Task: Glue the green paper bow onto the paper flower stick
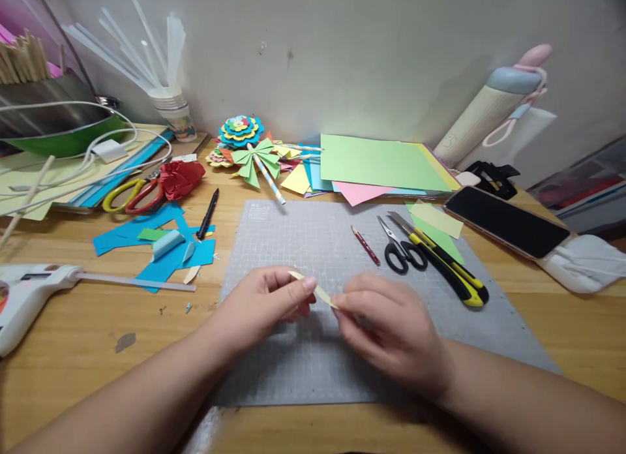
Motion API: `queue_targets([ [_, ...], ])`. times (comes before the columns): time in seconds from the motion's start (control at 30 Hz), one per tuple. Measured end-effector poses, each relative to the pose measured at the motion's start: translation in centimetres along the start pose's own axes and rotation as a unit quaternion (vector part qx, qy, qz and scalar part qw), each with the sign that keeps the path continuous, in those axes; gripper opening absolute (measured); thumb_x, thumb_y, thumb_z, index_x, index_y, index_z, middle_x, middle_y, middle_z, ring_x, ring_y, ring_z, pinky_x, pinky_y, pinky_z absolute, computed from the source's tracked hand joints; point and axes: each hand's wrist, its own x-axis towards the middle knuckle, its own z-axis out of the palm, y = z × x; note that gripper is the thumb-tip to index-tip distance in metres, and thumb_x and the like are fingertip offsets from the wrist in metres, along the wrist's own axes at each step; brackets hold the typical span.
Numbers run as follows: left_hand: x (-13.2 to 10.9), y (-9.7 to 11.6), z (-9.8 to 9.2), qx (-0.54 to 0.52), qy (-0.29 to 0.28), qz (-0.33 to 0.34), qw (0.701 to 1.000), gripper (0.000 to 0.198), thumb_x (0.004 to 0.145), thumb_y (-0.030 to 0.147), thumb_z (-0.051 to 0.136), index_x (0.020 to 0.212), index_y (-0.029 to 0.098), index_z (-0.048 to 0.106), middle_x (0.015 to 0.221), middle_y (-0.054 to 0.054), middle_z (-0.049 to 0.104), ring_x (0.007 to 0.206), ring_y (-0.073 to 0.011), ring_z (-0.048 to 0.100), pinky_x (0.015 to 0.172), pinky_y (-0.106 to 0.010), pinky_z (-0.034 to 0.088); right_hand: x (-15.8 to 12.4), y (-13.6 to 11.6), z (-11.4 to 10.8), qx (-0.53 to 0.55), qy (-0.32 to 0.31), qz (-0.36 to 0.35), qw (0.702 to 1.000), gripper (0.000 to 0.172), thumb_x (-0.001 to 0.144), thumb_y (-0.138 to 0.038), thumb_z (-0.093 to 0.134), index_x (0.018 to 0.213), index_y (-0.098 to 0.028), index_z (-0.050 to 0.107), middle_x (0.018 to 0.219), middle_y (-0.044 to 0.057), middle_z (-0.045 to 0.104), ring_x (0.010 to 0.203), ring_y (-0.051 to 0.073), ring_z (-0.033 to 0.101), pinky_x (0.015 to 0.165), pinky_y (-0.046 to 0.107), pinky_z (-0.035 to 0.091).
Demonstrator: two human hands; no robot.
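My left hand (pixel 264 304) and my right hand (pixel 386 327) hover over a grey cutting mat (pixel 313 369). Between them they pinch a small pale yellow paper strip (pixel 315 289), the left at its upper end, the right at its lower end. Both hands are closed in a pinch. On the mat to the right lie a red pencil (pixel 365 245), black scissors (pixel 400 246) and a yellow-black utility knife (pixel 447 261).
A glue gun (pixel 29 297) lies at the left edge by blue paper scraps (pixel 156 242) and a black pen (pixel 208 212). Coloured paper sheets (pixel 376 164), a paper flower and bow (pixel 247 144), a cup of straws (pixel 171 108), a phone (pixel 506 221) and yellow-handled scissors (pixel 130 194) stand behind.
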Motion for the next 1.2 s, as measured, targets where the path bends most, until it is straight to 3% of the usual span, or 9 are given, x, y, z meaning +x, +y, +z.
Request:
queue_targets([
  [0.07,0.0,0.0,0.0,0.002,0.019,0.002,1.0,0.029,0.075,0.041,0.062,0.063,0.016,0.054,0.054,0.006,0.046,0.05,-0.0079,0.036,0.05,-0.023,0.026,-0.1,-0.1,0.0,-0.002,-0.014,-0.016,1.0,0.025,0.077,-0.001,0.055,0.095,-0.018,0.058,0.083,0.004,0.059,0.071,0.014,0.053,0.063,0.029,0.044],
  [0.17,0.2,0.0,0.0,-0.01,0.037,0.007,0.999,0.026,0.075,0.036,0.061,0.063,0.016,0.053,0.054,0.006,0.045,0.05,-0.0074,0.035,0.05,-0.022,0.026,-0.2,0.1,0.2,0.112,0.04,0.116,0.986,0.023,0.081,-0.006,0.051,0.098,-0.021,0.055,0.085,0.002,0.055,0.07,0.013,0.053,0.061,0.027,0.045],
  [0.3,0.2,0.1,0.0,-0.005,0.027,0.019,0.999,0.023,0.076,0.033,0.06,0.063,0.016,0.053,0.054,0.007,0.046,0.05,-0.0071,0.036,0.05,-0.022,0.026,0.1,0.6,0.7,0.375,0.016,0.371,0.849,0.01,0.091,-0.03,0.046,0.088,-0.021,0.051,0.069,-0.003,0.053,0.047,0.007,0.048,0.037,0.017,0.032],
  [0.37,0.1,0.0,0.1,0.006,0.011,0.026,1.0,0.021,0.076,0.031,0.06,0.063,0.016,0.053,0.055,0.007,0.047,0.052,-0.0071,0.037,0.051,-0.022,0.027,0.4,0.6,0.9,0.453,-0.036,0.419,0.786,0.02,0.089,-0.037,0.051,0.081,-0.019,0.051,0.057,-0.005,0.053,0.039,0.006,0.046,0.033,0.014,0.026],
  [0.47,0.1,-0.2,0.2,0.01,0.014,0.028,0.999,0.021,0.077,0.031,0.06,0.065,0.016,0.053,0.057,0.006,0.048,0.054,-0.0071,0.039,0.053,-0.021,0.029,0.5,0.5,1.2,0.491,-0.078,0.43,0.754,0.023,0.084,-0.035,0.059,0.073,-0.017,0.051,0.057,-0.002,0.061,0.036,0.004,0.046,0.032,0.013,0.025],
  [0.77,0.4,-0.8,0.5,0.014,0.039,0.069,0.997,0.016,0.079,0.03,0.063,0.084,0.017,0.056,0.073,0.002,0.054,0.065,-0.0101,0.049,0.061,-0.024,0.039,0.6,0.4,1.1,0.48,-0.083,0.466,0.739,0.029,0.078,-0.039,0.068,0.068,-0.016,0.052,0.054,-0.004,0.059,0.034,0.003,0.045,0.034,0.014,0.023],
  [0.87,0.1,-1.1,0.6,0.078,0.076,0.135,0.985,0.029,0.081,0.028,0.061,0.108,0.023,0.052,0.088,0.001,0.054,0.067,-0.0105,0.05,0.06,-0.025,0.041,0.7,0.4,1.0,0.459,-0.047,0.483,0.744,0.036,0.076,-0.042,0.069,0.063,-0.017,0.046,0.047,-0.007,0.052,0.033,0.002,0.04,0.035,0.015,0.021],
  [1.03,-0.5,-1.3,0.8,0.196,0.045,0.205,0.958,0.048,0.077,0.024,0.066,0.121,0.027,0.048,0.097,-0.001,0.055,0.075,-0.012,0.053,0.064,-0.026,0.043,0.8,0.5,1.1,0.449,-0.015,0.466,0.763,0.04,0.076,-0.046,0.069,0.063,-0.018,0.044,0.043,-0.008,0.048,0.034,0.003,0.037,0.037,0.016,0.021],
  [1.2,-0.5,-0.9,1.0,0.142,0.051,0.161,0.975,0.037,0.085,0.022,0.055,0.121,0.024,0.048,0.083,0.001,0.056,0.068,-0.0113,0.051,0.061,-0.024,0.042,0.6,0.5,1.3,0.442,-0.034,0.446,0.778,0.041,0.073,-0.048,0.07,0.064,-0.018,0.045,0.042,-0.009,0.048,0.033,0.004,0.038,0.036,0.017,0.023],
])
